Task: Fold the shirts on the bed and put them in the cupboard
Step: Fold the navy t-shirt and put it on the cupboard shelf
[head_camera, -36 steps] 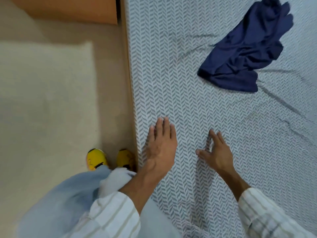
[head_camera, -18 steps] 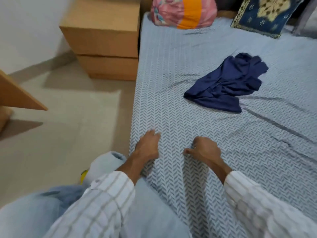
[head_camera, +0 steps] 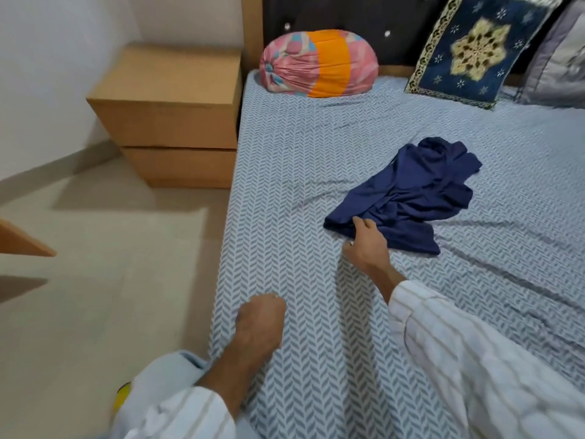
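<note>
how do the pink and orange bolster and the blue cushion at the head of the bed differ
The bolster is a rounded roll in pink with a wide orange band; the cushion is flat and square-edged, dark blue with a gold star motif and patterned border. The bolster lies on its side on the sheet; the cushion stands tilted, leaning back against the dark headboard. The bolster sits nearer the bed's left edge, the cushion further right. Both rest at the head of the bed.

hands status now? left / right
Left hand: fingers curled, resting on the bedsheet, holding nothing.
Right hand: pinching the near edge of the navy shirt.
</note>
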